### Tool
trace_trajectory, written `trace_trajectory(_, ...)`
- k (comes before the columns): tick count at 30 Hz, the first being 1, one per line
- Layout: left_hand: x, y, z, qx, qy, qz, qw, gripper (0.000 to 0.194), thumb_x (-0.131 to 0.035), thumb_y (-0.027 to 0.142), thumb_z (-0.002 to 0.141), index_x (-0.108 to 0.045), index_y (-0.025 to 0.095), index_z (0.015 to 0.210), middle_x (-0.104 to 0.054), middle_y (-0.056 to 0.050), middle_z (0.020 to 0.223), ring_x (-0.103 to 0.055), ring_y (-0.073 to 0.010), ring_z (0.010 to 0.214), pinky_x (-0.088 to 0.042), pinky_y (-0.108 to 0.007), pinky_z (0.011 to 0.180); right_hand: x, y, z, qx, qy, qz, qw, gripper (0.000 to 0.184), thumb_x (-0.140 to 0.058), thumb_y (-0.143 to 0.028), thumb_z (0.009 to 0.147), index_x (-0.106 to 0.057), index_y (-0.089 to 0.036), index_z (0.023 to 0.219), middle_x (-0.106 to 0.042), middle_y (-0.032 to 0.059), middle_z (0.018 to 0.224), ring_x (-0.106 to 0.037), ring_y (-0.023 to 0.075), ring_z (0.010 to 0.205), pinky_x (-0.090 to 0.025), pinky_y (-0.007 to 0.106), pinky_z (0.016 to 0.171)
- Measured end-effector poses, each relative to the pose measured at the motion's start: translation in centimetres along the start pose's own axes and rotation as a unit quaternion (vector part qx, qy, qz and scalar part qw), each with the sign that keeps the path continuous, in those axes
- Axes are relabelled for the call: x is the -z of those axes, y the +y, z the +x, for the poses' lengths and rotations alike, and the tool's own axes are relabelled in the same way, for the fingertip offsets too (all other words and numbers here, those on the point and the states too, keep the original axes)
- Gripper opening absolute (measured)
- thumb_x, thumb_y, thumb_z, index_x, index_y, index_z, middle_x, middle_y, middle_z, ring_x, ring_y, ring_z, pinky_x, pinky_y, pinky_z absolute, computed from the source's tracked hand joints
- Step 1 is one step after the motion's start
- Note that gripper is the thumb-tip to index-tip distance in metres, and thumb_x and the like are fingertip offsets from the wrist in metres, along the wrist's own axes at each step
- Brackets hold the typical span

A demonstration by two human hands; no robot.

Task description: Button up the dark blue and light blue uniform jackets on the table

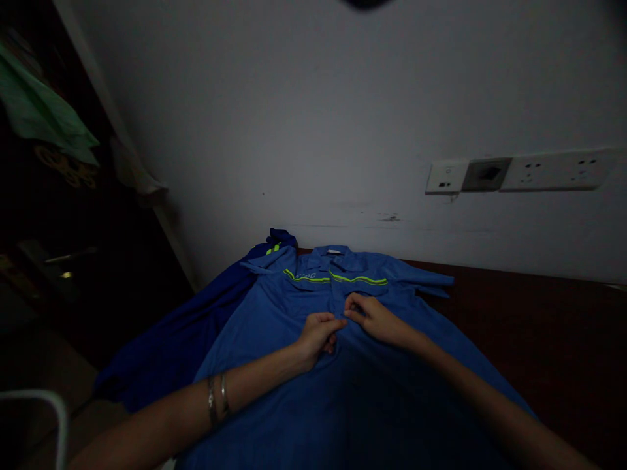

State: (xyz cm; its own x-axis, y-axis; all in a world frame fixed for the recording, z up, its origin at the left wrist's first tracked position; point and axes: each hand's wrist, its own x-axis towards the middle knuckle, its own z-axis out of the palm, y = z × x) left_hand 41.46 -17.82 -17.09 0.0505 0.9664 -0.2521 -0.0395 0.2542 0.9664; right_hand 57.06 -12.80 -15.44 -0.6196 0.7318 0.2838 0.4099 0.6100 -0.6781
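Observation:
A blue short-sleeved work shirt (274,326) lies spread front up, its collar toward the wall and a yellow-green stripe across the chest. My left hand (319,338) is closed on the front edge of the shirt, just below the chest pockets, thumb and fingers pinched together. Close beside it, my right hand (372,318) pinches the shirt front at the same opening. The fingertips of both hands almost meet. Any button between them is too small and dark to make out.
A darker blue garment (186,326) with yellow-green stripes lies on the left, partly under the shirt. The dark brown tabletop (539,320) extends right. Wall sockets (533,173) sit above it. At left are a dark door with a handle (71,256) and a hanging green cloth (44,104).

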Motion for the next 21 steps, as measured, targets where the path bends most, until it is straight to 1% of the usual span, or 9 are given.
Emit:
trace_trajectory(3, 0.0, -0.2, 0.2, -0.008, 0.006, 0.003, 1.0, 0.031, -0.067, 0.037, 0.059, -0.046, 0.016, 0.063, -0.036, 0.01, 0.04, -0.032, -0.0034, 0.031, -0.025, -0.017, 0.033, -0.2, 0.2, -0.1, -0.013, 0.001, -0.01, 1.0, 0.012, -0.045, -0.026, 0.081, -0.052, -0.016, 0.082, -0.056, 0.0016, 0.072, -0.051, 0.013, 0.065, -0.037, 0.024, 0.061)
trace_trajectory(7, 0.1, -0.3, 0.5, -0.02, 0.005, 0.029, 0.999, 0.026, -0.066, 0.033, 0.06, -0.047, 0.016, 0.066, -0.039, 0.01, 0.037, -0.031, -0.0036, 0.028, -0.025, -0.017, 0.032, -0.4, 0.3, -0.1, -0.024, 0.008, -0.023, 0.999, 0.012, -0.042, -0.024, 0.082, -0.051, -0.016, 0.082, -0.057, 0.0026, 0.074, -0.051, 0.0136, 0.068, -0.037, 0.025, 0.063)
trace_trajectory(14, 0.4, -0.5, 0.3, -0.043, 0.025, 0.051, 0.997, 0.029, -0.066, 0.033, 0.059, -0.047, 0.015, 0.073, -0.042, 0.011, 0.039, -0.034, -0.004, 0.027, -0.026, -0.017, 0.031, -1.0, 0.3, 0.0, -0.048, 0.01, -0.026, 0.998, 0.011, -0.042, -0.023, 0.081, -0.05, -0.016, 0.081, -0.058, 0.0036, 0.075, -0.053, 0.0143, 0.069, -0.037, 0.025, 0.062)
trace_trajectory(18, 0.4, -0.5, 0.2, -0.055, 0.02, 0.077, 0.995, 0.03, -0.066, 0.034, 0.06, -0.048, 0.014, 0.073, -0.042, 0.01, 0.04, -0.034, -0.0039, 0.027, -0.026, -0.016, 0.03, -1.1, -0.2, -0.2, -0.058, 0.013, -0.055, 0.997, 0.011, -0.04, -0.021, 0.082, -0.05, -0.016, 0.082, -0.059, 0.0056, 0.078, -0.054, 0.0148, 0.073, -0.036, 0.024, 0.065)
trace_trajectory(21, 0.5, -0.4, 0.3, -0.055, 0.019, 0.096, 0.994, 0.028, -0.064, 0.034, 0.061, -0.048, 0.014, 0.073, -0.042, 0.01, 0.04, -0.034, -0.0038, 0.027, -0.026, -0.016, 0.03, -0.9, -0.8, -0.4, -0.065, 0.005, -0.097, 0.993, 0.012, -0.04, -0.02, 0.082, -0.05, -0.016, 0.085, -0.06, 0.0066, 0.079, -0.055, 0.015, 0.073, -0.035, 0.024, 0.064)
